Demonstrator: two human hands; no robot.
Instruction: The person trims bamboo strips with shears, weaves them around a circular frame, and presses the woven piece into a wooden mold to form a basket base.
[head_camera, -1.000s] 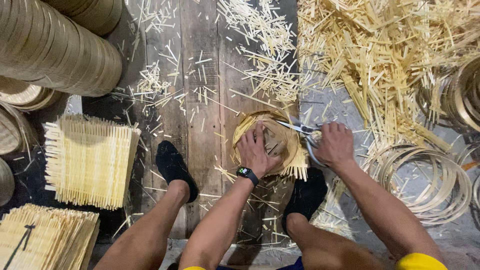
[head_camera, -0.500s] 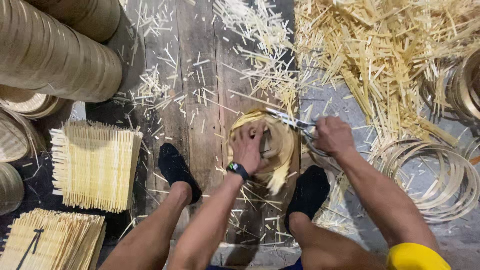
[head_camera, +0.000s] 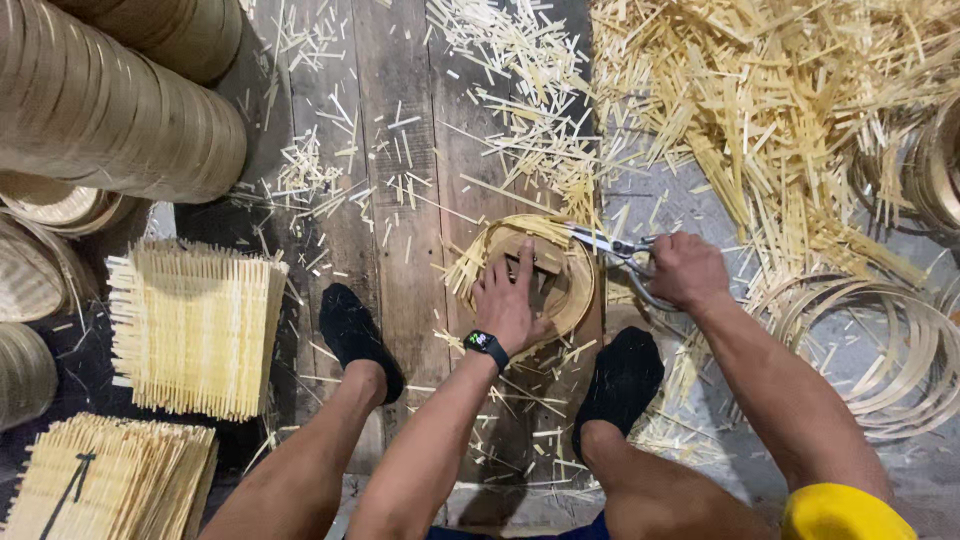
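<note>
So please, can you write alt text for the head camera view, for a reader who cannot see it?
Seen from above, a seated person's left hand presses a round woven bamboo tray flat on a wooden floor, while the right hand trims its rim with scissors. Loose bamboo strips, bamboo hoops and stacked woven mats lie around.

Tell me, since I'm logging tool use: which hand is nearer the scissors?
Right. The right hand grips the scissors by their handles, while the left hand lies flat on the round woven bamboo piece, beside the blades.
</note>
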